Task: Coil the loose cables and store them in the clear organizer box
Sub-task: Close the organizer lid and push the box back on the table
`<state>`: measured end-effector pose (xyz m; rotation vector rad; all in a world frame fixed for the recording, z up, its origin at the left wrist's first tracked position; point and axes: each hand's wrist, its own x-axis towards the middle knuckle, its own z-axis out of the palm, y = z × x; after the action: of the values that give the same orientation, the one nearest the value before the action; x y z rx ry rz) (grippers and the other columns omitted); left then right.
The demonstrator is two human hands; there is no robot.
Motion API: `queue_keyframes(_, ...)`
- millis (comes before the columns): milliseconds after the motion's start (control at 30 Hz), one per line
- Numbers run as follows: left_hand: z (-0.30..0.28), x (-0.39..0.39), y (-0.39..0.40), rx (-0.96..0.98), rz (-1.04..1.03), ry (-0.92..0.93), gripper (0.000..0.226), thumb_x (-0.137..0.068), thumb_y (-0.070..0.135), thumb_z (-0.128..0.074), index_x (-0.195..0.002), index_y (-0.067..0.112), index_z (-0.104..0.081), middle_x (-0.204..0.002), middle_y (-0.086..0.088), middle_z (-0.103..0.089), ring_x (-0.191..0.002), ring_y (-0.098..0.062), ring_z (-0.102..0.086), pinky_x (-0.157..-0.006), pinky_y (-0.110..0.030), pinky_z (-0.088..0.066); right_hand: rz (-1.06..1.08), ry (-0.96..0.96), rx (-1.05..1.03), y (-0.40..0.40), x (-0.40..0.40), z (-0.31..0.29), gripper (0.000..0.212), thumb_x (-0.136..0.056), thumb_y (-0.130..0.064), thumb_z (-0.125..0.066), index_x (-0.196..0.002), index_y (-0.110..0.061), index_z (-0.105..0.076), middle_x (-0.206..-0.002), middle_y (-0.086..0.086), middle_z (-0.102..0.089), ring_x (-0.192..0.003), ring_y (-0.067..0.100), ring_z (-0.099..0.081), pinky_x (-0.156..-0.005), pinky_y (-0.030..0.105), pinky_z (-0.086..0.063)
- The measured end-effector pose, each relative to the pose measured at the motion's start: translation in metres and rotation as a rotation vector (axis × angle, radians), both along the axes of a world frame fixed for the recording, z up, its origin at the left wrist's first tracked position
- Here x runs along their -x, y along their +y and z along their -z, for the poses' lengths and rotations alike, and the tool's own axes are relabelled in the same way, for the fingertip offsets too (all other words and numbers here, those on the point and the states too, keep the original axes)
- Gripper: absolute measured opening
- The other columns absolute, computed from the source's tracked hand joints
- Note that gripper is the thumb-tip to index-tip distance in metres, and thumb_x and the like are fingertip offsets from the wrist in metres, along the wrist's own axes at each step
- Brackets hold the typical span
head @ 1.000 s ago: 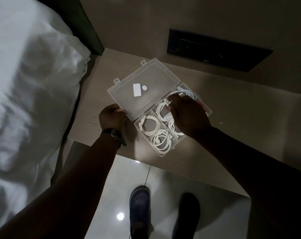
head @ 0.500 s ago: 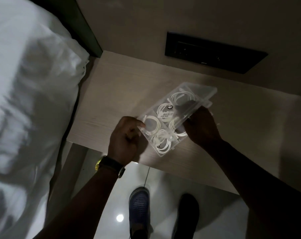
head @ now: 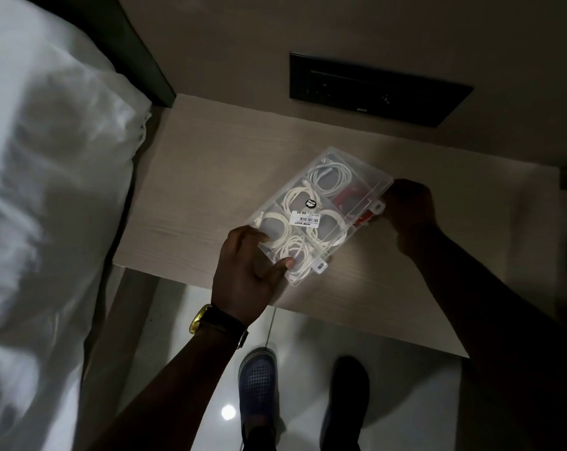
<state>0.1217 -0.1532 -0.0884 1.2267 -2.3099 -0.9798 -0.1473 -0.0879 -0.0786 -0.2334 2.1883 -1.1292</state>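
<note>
The clear organizer box (head: 321, 211), lid down over coiled white cables (head: 277, 227), was found on the bedside table (head: 191, 177), gripped at its near corner by the left hand (head: 248, 271); the right hand (head: 410, 211) was pinching the far-side latch (head: 377, 207).

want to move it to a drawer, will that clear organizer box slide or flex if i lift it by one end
Probably light: the clear organizer box holds only thin coiled white cables. Its thin plastic walls may flex somewhat under a one-end lift. Its two latch tabs look unfastened, so the lid could pop open. On the smooth tabletop it likely slides easily; the left hand is steadying a corner.
</note>
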Motion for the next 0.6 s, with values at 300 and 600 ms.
queue_keyframes(300,0.02,0.002,0.019,-0.002,0.023,-0.038,0.068,-0.078,0.057,-0.064,-0.136,0.024,-0.052,-0.145,-0.013,-0.036,-0.133,-0.027,-0.041,-0.106,-0.042,-0.044,0.087,-0.061,0.164,0.024,-0.003,0.009,0.026,-0.08,-0.006,-0.066,-0.068,-0.026,-0.076,-0.081,0.009,-0.075,-0.086,0.034,-0.072,-0.085,0.055,-0.057)
queue_keyframes(600,0.024,0.006,0.024,0.01,0.028,-0.07,0.073,-0.071,0.05,-0.07,-0.133,0.015,-0.055,-0.149,-0.021,-0.03,-0.139,-0.034,-0.036,-0.105,-0.048,-0.045,-0.123,-0.134,0.273,0.039,0.003,0.013,0.033,-0.097,-0.026,-0.061,-0.13,-0.025,-0.061,-0.118,0.01,-0.065,-0.101,0.025,-0.065,-0.088,0.044,-0.058)
